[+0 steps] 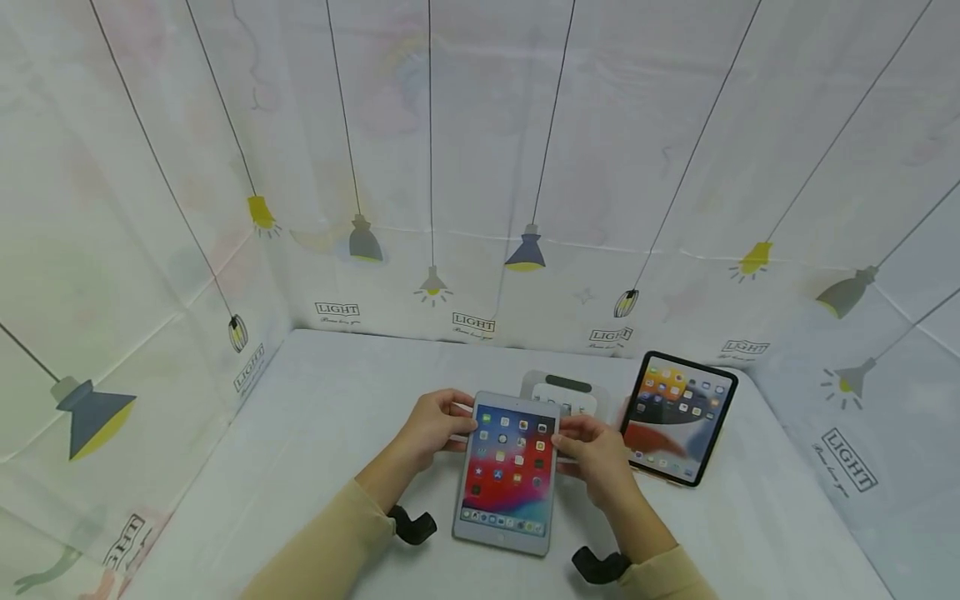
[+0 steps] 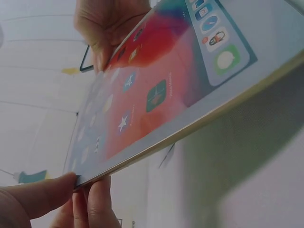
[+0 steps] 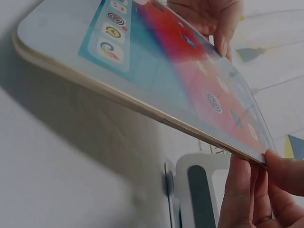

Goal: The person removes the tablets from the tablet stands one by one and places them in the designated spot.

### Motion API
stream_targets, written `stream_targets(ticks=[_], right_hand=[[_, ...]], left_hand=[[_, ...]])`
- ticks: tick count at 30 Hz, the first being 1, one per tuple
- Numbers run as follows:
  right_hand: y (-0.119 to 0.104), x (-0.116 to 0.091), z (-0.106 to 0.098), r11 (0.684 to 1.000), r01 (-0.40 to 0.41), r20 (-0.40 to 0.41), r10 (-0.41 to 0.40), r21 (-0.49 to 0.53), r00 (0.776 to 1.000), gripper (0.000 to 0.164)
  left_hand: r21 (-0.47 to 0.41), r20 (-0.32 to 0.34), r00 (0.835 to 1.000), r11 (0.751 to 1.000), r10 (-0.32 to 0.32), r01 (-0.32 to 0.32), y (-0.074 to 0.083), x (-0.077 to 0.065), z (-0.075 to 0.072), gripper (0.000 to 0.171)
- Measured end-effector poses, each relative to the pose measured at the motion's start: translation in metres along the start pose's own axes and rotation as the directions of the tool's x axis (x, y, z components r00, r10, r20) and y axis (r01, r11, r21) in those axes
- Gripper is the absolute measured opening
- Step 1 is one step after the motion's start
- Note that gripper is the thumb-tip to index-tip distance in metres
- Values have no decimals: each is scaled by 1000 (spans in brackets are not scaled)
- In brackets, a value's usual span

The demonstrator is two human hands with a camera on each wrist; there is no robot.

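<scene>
A white-framed tablet (image 1: 508, 475), its screen lit with app icons, is held between both hands in the head view. My left hand (image 1: 435, 427) pinches its left edge near the top, thumb on the front and fingers behind. On the opposite edge my right hand (image 1: 594, 454) pinches it the same way. The left wrist view shows the left thumb (image 2: 42, 194) on the corner of the tablet (image 2: 142, 156), which is tilted with its far end raised above the table. From the right wrist, the right thumb (image 3: 285, 171) presses the front by the tablet's (image 3: 142, 107) edge.
A second tablet (image 1: 678, 417) with a black bezel and lit screen lies to the right of the right hand. Behind the held tablet is a pale grey case-like thing (image 1: 567, 386) with a dark strip, partly hidden. White cloth with printed lamps (image 1: 527, 250) surrounds the white table (image 1: 337, 375).
</scene>
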State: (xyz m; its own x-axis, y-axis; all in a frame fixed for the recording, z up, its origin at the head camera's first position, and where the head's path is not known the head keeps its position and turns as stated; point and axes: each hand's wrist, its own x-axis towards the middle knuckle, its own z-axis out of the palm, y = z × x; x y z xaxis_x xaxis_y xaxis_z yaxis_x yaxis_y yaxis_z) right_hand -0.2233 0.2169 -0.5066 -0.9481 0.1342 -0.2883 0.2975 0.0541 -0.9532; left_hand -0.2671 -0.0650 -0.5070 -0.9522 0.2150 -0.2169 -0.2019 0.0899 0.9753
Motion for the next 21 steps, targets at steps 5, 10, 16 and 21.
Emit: stream_targets(ticks=[5, 10, 16, 21], right_hand=[[6, -3, 10, 1000, -2, 16, 2, 17, 1000, 28], [12, -4, 20, 999, -11, 25, 10, 39, 1000, 27], [18, -7, 28, 998, -39, 56, 37, 43, 998, 29], [25, -7, 35, 998, -41, 77, 37, 56, 996, 28]], left_hand=[[6, -10, 1000, 1000, -17, 17, -4, -9, -7, 30], [-7, -15, 999, 999, -35, 35, -11, -15, -15, 29], [9, -31, 998, 999, -50, 50, -17, -22, -23, 29], [24, -49, 997, 998, -64, 65, -23, -27, -29, 30]])
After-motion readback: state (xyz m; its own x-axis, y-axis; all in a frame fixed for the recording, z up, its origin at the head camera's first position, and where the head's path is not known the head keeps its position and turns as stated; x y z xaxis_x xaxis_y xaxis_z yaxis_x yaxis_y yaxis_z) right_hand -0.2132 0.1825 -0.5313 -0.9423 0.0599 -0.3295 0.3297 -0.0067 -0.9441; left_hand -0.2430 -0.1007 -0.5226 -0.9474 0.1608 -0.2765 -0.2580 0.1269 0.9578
